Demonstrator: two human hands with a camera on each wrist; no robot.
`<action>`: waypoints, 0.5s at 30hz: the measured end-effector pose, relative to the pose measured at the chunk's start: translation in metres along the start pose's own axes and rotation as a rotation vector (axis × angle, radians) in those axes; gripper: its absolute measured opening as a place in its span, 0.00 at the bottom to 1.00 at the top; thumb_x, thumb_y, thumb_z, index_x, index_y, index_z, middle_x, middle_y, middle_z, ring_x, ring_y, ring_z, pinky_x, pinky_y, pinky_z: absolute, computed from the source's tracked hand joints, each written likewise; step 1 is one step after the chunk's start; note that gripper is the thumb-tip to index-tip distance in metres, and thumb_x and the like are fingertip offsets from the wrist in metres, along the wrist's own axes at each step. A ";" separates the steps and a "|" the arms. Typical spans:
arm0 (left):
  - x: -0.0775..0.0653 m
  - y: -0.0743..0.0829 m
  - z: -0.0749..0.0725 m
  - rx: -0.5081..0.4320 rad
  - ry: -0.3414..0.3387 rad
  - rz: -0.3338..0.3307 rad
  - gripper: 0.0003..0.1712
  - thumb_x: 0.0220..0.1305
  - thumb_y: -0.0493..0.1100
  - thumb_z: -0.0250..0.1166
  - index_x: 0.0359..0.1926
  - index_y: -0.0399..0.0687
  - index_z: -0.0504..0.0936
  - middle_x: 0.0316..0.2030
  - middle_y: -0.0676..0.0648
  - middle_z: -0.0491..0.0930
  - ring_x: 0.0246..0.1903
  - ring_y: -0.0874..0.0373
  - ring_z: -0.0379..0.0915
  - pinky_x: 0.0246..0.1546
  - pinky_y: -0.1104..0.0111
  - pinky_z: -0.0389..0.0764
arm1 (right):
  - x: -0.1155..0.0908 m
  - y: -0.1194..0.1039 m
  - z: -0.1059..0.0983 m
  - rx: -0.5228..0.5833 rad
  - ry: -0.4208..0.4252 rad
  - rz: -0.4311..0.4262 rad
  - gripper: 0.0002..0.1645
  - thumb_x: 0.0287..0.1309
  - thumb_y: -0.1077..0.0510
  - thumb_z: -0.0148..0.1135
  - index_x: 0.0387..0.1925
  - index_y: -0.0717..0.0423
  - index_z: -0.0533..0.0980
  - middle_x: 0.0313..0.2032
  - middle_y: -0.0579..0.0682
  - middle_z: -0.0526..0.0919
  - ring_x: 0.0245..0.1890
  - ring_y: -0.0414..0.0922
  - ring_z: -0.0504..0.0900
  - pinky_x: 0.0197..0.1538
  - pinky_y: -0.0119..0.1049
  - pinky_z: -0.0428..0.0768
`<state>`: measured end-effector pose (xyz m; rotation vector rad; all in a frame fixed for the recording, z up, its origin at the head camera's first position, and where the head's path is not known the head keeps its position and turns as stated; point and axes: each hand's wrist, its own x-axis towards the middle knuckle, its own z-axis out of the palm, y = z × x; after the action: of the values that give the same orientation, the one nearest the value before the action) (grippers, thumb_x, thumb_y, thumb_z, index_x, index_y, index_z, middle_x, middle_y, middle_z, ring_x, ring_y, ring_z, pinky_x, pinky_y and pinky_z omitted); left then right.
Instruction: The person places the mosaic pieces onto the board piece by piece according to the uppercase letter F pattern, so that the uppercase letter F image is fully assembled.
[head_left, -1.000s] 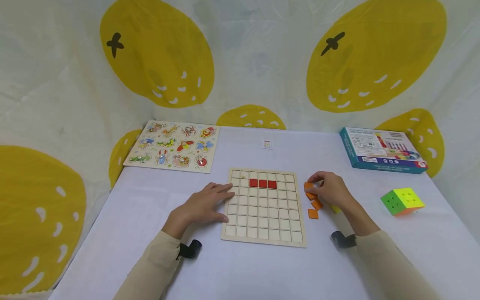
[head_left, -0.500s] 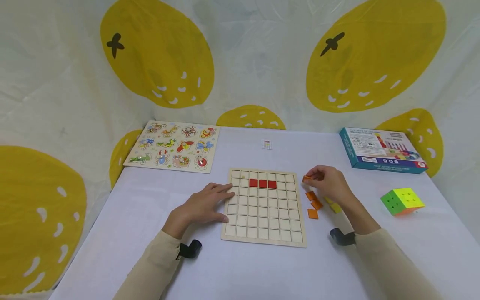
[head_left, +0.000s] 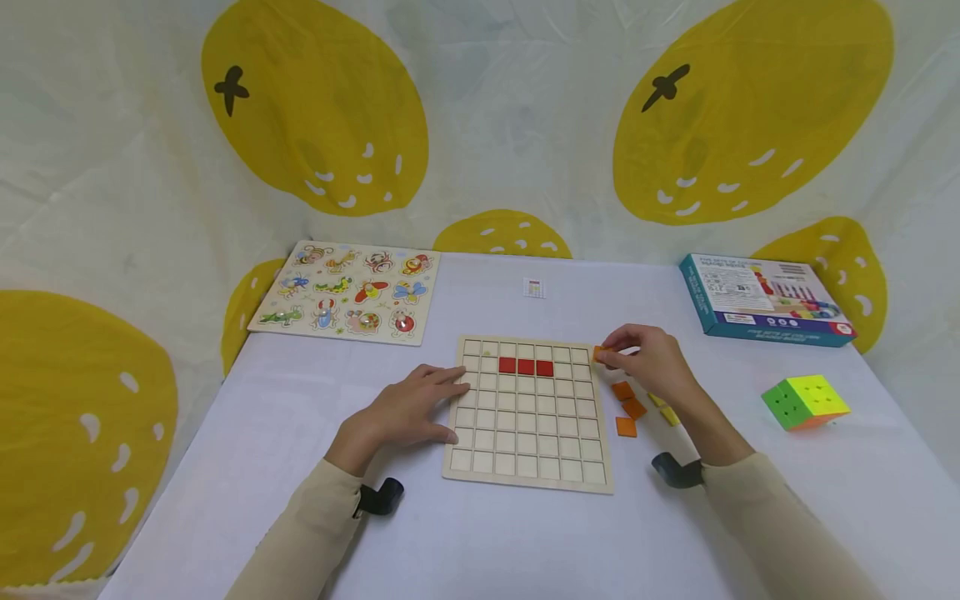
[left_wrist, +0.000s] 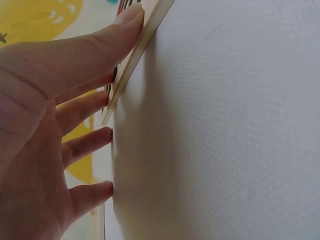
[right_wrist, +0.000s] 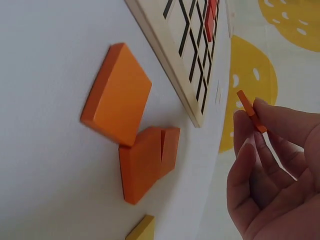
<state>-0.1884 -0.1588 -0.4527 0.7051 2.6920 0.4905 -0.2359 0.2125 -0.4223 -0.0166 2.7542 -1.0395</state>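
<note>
A square wooden grid board (head_left: 527, 412) lies mid-table, with three red tiles (head_left: 526, 367) in a row in its second row from the back. My left hand (head_left: 408, 408) rests at the board's left edge, fingers spread, thumb and fingertips on the rim. Between thumb and fingers, my right hand (head_left: 648, 362) pinches an orange tile (right_wrist: 251, 111) near the board's back right corner, raised above the table in the right wrist view. Below that hand, several loose orange tiles (head_left: 626, 427) lie right of the board. Yellow tiles (head_left: 669, 415) lie beside them, partly behind the wrist.
An insect peg puzzle (head_left: 345, 292) lies at the back left. A small printed card (head_left: 534, 288) is behind the board. At the right are a boxed toy set (head_left: 765, 302) and a puzzle cube (head_left: 805, 402). A patterned cloth (head_left: 517, 125) hangs behind the table.
My right hand has picked up an orange tile from the loose group and carried it back and left to the board's back right corner. My left hand has stayed in place.
</note>
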 end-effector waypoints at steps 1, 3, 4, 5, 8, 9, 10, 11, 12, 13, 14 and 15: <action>0.000 0.000 0.000 -0.001 -0.001 0.000 0.45 0.55 0.58 0.77 0.72 0.59 0.72 0.79 0.57 0.59 0.76 0.52 0.57 0.63 0.46 0.77 | 0.000 -0.001 0.001 0.007 -0.008 0.003 0.17 0.65 0.50 0.68 0.50 0.56 0.82 0.50 0.59 0.86 0.47 0.54 0.84 0.44 0.31 0.84; 0.000 0.000 0.000 -0.001 -0.002 0.000 0.45 0.55 0.58 0.77 0.72 0.59 0.73 0.79 0.57 0.59 0.76 0.52 0.57 0.63 0.46 0.77 | 0.002 -0.003 0.005 0.017 -0.024 0.003 0.16 0.65 0.50 0.68 0.50 0.55 0.83 0.51 0.59 0.86 0.46 0.53 0.84 0.44 0.33 0.86; 0.000 0.000 -0.001 0.000 -0.003 0.001 0.45 0.55 0.58 0.77 0.72 0.59 0.73 0.79 0.56 0.59 0.76 0.52 0.57 0.63 0.46 0.77 | 0.002 -0.004 0.007 0.020 -0.030 -0.003 0.16 0.65 0.51 0.68 0.50 0.55 0.83 0.51 0.59 0.86 0.45 0.53 0.85 0.44 0.34 0.86; 0.000 0.000 -0.001 0.000 -0.003 0.001 0.45 0.55 0.58 0.77 0.72 0.59 0.73 0.79 0.56 0.59 0.76 0.52 0.57 0.63 0.46 0.77 | 0.003 -0.005 0.009 0.020 -0.032 -0.009 0.17 0.65 0.51 0.69 0.50 0.55 0.84 0.52 0.59 0.86 0.44 0.52 0.85 0.44 0.35 0.86; 0.000 0.000 -0.001 0.000 -0.003 0.003 0.45 0.55 0.58 0.77 0.72 0.59 0.73 0.79 0.56 0.59 0.76 0.51 0.57 0.64 0.46 0.77 | 0.004 -0.010 0.018 0.019 -0.045 -0.041 0.17 0.63 0.52 0.70 0.50 0.55 0.84 0.53 0.59 0.86 0.42 0.50 0.85 0.43 0.34 0.85; 0.000 0.000 -0.001 -0.001 -0.003 0.003 0.45 0.55 0.58 0.77 0.72 0.59 0.73 0.79 0.56 0.59 0.76 0.51 0.57 0.64 0.46 0.77 | 0.005 -0.012 0.021 0.017 -0.050 -0.052 0.18 0.62 0.52 0.71 0.50 0.55 0.84 0.53 0.59 0.86 0.42 0.49 0.85 0.43 0.33 0.84; 0.000 0.000 -0.001 -0.001 -0.003 0.003 0.45 0.55 0.58 0.77 0.72 0.58 0.73 0.79 0.56 0.59 0.76 0.51 0.57 0.64 0.46 0.77 | 0.006 -0.014 0.024 0.017 -0.057 -0.062 0.18 0.61 0.53 0.71 0.50 0.55 0.84 0.53 0.59 0.86 0.41 0.49 0.85 0.43 0.32 0.83; 0.000 0.000 -0.001 -0.001 -0.003 0.003 0.45 0.55 0.58 0.77 0.72 0.58 0.72 0.79 0.56 0.59 0.76 0.51 0.57 0.64 0.46 0.77 | 0.006 -0.017 0.028 0.019 -0.065 -0.073 0.18 0.61 0.53 0.72 0.50 0.55 0.84 0.52 0.59 0.87 0.41 0.49 0.85 0.44 0.32 0.83; 0.000 0.000 -0.001 -0.002 -0.003 0.004 0.45 0.55 0.58 0.77 0.72 0.58 0.72 0.79 0.56 0.59 0.76 0.51 0.57 0.64 0.46 0.77 | 0.006 -0.019 0.031 0.027 -0.076 -0.080 0.18 0.60 0.53 0.72 0.50 0.55 0.84 0.52 0.58 0.87 0.41 0.48 0.86 0.44 0.32 0.82; 0.000 0.000 -0.001 -0.002 -0.004 0.002 0.45 0.55 0.58 0.77 0.72 0.58 0.72 0.79 0.56 0.59 0.76 0.51 0.57 0.64 0.45 0.77 | 0.006 -0.021 0.034 0.035 -0.085 -0.089 0.18 0.59 0.54 0.72 0.50 0.54 0.84 0.52 0.58 0.87 0.41 0.48 0.86 0.45 0.32 0.82; 0.000 0.000 -0.001 -0.002 -0.005 0.001 0.45 0.55 0.57 0.77 0.73 0.58 0.72 0.79 0.56 0.59 0.76 0.51 0.57 0.64 0.45 0.76 | 0.007 -0.023 0.037 0.039 -0.093 -0.100 0.18 0.59 0.55 0.73 0.51 0.54 0.84 0.52 0.57 0.87 0.42 0.48 0.86 0.46 0.33 0.83; 0.000 0.000 -0.001 -0.002 -0.006 0.000 0.45 0.55 0.57 0.77 0.73 0.58 0.72 0.80 0.56 0.58 0.76 0.52 0.56 0.64 0.45 0.76 | 0.007 -0.025 0.040 0.044 -0.099 -0.110 0.18 0.58 0.55 0.73 0.51 0.54 0.84 0.52 0.57 0.87 0.42 0.47 0.86 0.46 0.34 0.83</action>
<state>-0.1884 -0.1589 -0.4518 0.7045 2.6853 0.4903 -0.2368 0.1666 -0.4365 -0.2090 2.6666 -1.0950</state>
